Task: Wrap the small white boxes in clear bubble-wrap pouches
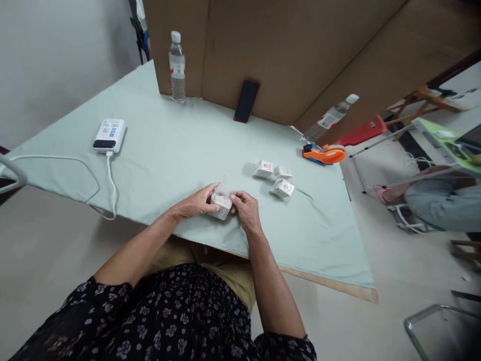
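Observation:
A small whitish box in clear plastic wrap (221,206) is between my hands near the table's front edge. My left hand (201,201) grips its left side, with the thumb on the box's near left side and the fingers behind. On the right, my right hand (245,208) is closed in a pinch at the box's edge, apparently on the wrap; the fingertips are too small to make out exactly. Farther right on the cloth sit similar small wrapped boxes: one at the back left (264,169), one behind (282,173) and one in front (283,188).
A light green cloth (169,140) covers the table. A white device (109,135) with a cable lies left. Against a cardboard screen (263,50) stand a water bottle (177,67), a phone (246,101) and a leaning bottle (328,120). An orange tape dispenser (325,154) lies right; another person's leg (443,200) is beyond.

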{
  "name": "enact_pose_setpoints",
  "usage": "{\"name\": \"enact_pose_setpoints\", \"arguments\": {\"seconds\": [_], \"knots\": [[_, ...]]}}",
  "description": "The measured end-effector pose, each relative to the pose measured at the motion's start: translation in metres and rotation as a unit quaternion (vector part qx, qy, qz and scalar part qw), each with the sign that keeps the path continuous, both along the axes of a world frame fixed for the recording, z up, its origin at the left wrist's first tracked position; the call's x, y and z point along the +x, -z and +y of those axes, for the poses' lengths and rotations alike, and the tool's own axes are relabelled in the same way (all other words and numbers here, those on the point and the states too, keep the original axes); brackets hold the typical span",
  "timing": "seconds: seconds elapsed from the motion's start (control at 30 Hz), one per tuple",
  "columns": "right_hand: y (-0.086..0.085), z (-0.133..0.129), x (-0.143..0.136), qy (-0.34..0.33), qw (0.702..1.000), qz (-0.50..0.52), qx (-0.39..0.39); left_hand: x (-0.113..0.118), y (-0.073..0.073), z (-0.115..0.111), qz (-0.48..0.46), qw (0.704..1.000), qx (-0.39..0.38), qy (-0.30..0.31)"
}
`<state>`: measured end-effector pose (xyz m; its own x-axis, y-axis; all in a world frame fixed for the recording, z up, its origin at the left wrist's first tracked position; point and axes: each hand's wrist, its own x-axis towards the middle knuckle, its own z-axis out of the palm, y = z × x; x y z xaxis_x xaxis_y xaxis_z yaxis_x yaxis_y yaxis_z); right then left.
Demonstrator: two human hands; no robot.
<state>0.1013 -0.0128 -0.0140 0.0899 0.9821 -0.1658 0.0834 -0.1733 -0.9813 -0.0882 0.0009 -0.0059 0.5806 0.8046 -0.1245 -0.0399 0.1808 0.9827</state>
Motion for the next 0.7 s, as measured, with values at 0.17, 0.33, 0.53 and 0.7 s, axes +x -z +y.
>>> {"name": "enact_pose_setpoints", "arguments": {"seconds": [0.17,0.33,0.53,0.7], "knots": [[0.000,0.003,-0.002,-0.004,1.000,0.015,-0.013,0.001,-0.006,0.001,0.000,1.000,0.000,0.014],[-0.004,0.001,0.000,-0.039,0.999,0.004,0.000,0.002,-0.001,0.002,0.002,1.000,-0.020,-0.011],[-0.010,-0.016,0.010,-0.128,0.991,-0.014,0.044,0.005,-0.004,0.002,0.013,1.000,-0.018,-0.020],[-0.006,-0.020,0.011,-0.146,0.987,-0.041,0.054,0.008,-0.005,-0.002,0.058,0.997,-0.004,-0.049]]}}
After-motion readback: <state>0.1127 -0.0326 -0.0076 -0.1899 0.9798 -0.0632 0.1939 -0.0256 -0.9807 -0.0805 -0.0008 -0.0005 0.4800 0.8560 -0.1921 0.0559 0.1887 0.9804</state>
